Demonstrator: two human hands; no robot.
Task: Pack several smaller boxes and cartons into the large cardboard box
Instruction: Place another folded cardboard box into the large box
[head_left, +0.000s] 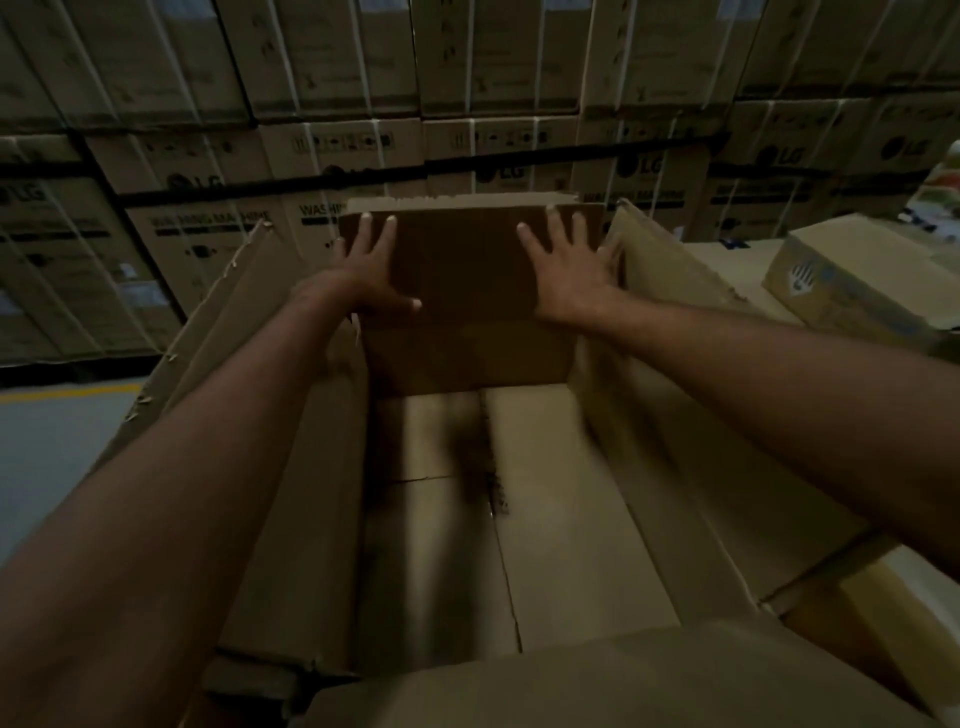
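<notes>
Hands flat, fingers spread: left hand (372, 280) and right hand (567, 280) pressed well apart on the brown carton (467, 291) at the far end inside the large cardboard box (675, 447). Looked stiff, likely light; grip by side edges.

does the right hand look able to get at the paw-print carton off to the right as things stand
Probably yes. The right hand lies flat on the far flap, holding nothing, and the paw-print carton sits uncovered; only the raised right flap stands between.
</notes>
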